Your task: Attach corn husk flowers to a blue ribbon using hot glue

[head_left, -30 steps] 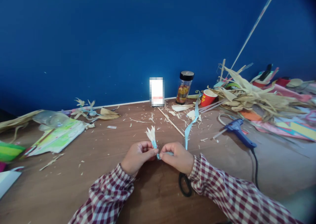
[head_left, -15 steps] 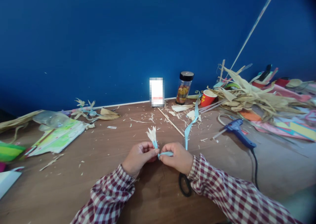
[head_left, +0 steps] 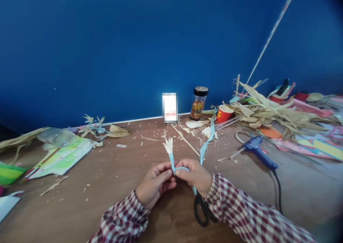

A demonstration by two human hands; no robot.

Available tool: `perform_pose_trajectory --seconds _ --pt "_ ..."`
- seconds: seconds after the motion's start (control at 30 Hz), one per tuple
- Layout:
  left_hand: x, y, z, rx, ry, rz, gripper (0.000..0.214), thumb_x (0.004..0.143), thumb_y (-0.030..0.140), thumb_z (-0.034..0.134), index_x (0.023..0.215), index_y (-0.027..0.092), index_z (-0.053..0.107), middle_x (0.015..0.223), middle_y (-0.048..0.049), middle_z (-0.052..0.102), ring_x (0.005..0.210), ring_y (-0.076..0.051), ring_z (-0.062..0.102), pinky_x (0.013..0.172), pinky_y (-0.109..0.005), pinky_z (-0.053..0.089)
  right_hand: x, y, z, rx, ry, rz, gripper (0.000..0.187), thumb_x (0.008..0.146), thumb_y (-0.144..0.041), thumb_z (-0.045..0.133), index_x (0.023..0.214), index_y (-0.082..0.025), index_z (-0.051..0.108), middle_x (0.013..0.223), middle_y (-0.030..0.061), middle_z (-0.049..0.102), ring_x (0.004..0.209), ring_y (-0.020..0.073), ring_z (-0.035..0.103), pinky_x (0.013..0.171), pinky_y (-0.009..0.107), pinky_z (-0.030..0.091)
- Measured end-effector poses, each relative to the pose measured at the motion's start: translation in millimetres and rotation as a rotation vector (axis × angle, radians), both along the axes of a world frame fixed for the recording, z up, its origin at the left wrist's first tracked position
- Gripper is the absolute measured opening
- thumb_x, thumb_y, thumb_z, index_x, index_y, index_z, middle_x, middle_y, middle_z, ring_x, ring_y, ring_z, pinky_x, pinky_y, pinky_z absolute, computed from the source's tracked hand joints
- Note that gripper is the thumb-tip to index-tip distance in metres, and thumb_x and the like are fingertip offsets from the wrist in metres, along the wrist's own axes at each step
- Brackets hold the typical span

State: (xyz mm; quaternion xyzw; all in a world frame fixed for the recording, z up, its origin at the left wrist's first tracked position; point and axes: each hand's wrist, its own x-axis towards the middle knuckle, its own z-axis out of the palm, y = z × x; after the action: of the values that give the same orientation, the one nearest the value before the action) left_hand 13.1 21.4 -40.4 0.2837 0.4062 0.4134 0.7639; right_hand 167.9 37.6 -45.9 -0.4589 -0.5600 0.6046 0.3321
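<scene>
A small flower [head_left: 168, 145] with pale, husk-like petals stands upright between my hands, light blue ribbon wound around its stem. My left hand [head_left: 154, 184] pinches the lower end of that wrapped stem between thumb and fingers. My right hand [head_left: 197, 174] grips the light blue ribbon [head_left: 205, 148] close to the stem, thumb and forefinger pressed together. Beyond my right hand, the loose ribbon runs up across the table to the back. Black-handled scissors [head_left: 200, 211] lie under my right wrist, their blades hidden.
A blue glue gun [head_left: 258, 151] with its cord lies on the right. Behind stand a lidded jar [head_left: 198, 104], a red paper cup [head_left: 224, 113] and a pixelated bright rectangle. Dried husks [head_left: 270, 112] are heaped at right. Colourful sheets [head_left: 63, 155] and husk flowers [head_left: 93, 126] lie left; scraps litter the table.
Both hands have shifted slightly down in view. More of the blue-wrapped stem shows above my left fingers, and more of the scissors handles is visible. The background sits lower as the view tilts up.
</scene>
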Motion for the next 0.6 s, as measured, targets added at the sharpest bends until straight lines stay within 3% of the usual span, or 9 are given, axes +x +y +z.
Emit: perform_pose_trajectory --seconds 0.13,0.3,0.43,0.6 --pt "-0.4 1.6 2.0 0.040 0.016 0.090 0.029 0.066 0.026 0.069 0.092 0.016 0.063 0.070 -0.0008 0.058 0.056 -0.006 0.053 0.053 -0.020 0.050 0.1 -0.2 1.2 -0.052 0.029 0.016 0.016 0.070 -0.030 0.056 0.070 -0.014 0.054 0.047 -0.0080 0.038 0.041 0.0041 0.026 0.040 0.017 0.021" --pt "-4.4 5.9 8.8 0.170 0.044 0.291 0.047 0.065 0.021 0.068 0.108 0.023 0.049 0.092 -0.0019 0.057 0.067 -0.009 0.057 0.059 -0.023 0.051 -1.7 -2.4 1.4 -0.067 0.032 0.067 0.015 0.068 -0.028 0.059 0.069 -0.013 0.054 0.046 -0.0081 0.037 0.042 0.0043 0.026 0.040 0.017 0.018" --pt "-5.4 5.7 9.7 0.202 0.009 0.246 0.055 0.065 0.016 0.068 0.112 0.025 0.042 0.088 0.0004 0.057 0.066 -0.009 0.057 0.061 -0.024 0.050 -2.5 -2.6 -0.6 -0.070 0.006 0.086 0.015 0.069 -0.028 0.058 0.069 -0.013 0.054 0.045 -0.0081 0.036 0.042 0.0044 0.026 0.039 0.017 0.018" --pt "-3.7 4.0 7.6 0.192 -0.015 0.219 0.048 0.064 0.015 0.069 0.104 0.022 0.043 0.075 0.0034 0.059 0.063 -0.008 0.057 0.063 -0.023 0.048 -2.9 -2.5 -1.9 -0.066 -0.049 0.064 0.016 0.070 -0.029 0.057 0.069 -0.013 0.054 0.045 -0.0082 0.036 0.041 0.0042 0.027 0.038 0.017 0.019"
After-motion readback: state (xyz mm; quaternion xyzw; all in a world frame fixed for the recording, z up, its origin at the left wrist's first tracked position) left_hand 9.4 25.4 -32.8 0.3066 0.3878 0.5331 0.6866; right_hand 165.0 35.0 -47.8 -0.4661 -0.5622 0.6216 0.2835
